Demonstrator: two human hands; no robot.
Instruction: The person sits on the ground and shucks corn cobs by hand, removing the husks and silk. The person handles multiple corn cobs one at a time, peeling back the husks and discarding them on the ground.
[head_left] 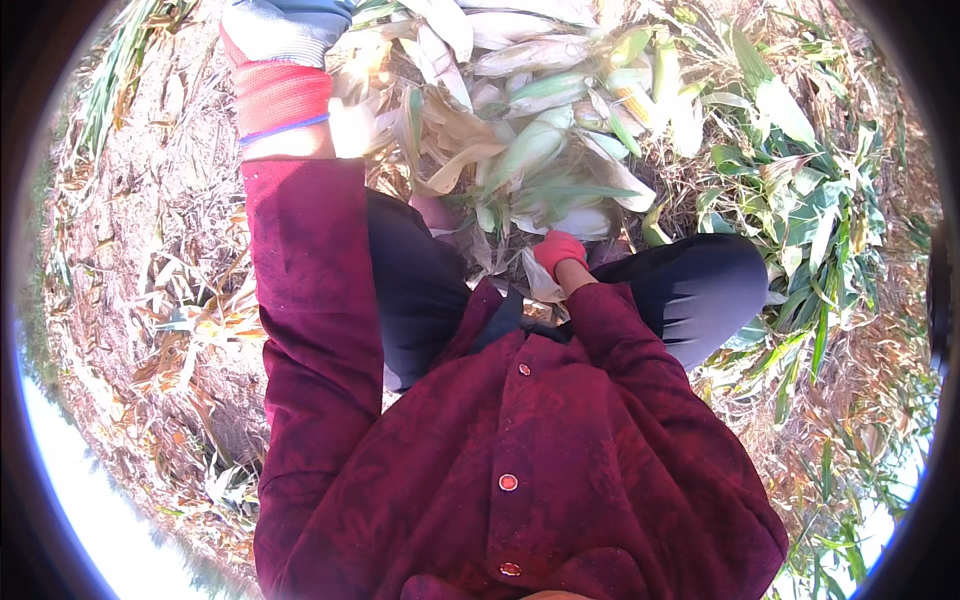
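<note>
My left arm stretches forward at the far left, and my left hand (pixel 283 28) wears a grey-white glove with a red knitted cuff. The upper edge cuts off its fingers, so what it holds does not show. Low in front of my lap is my right hand (pixel 560 250), its red glove cuff beside a pale dry husk (pixel 540 277). Husks and glare hide its fingers. Just beyond it lies a heap of corn ears (pixel 530 150), most in pale green or whitish husks. One ear (pixel 637 103) shows yellow kernels through its opened husk.
My bent knees (pixel 690 290) in dark trousers flank the near side of the heap. Cut green corn leaves (pixel 815 215) are piled at the right. Dry husks (pixel 225 315) and straw litter the ground at the left. Longer green leaves (pixel 115 75) lie at the far left.
</note>
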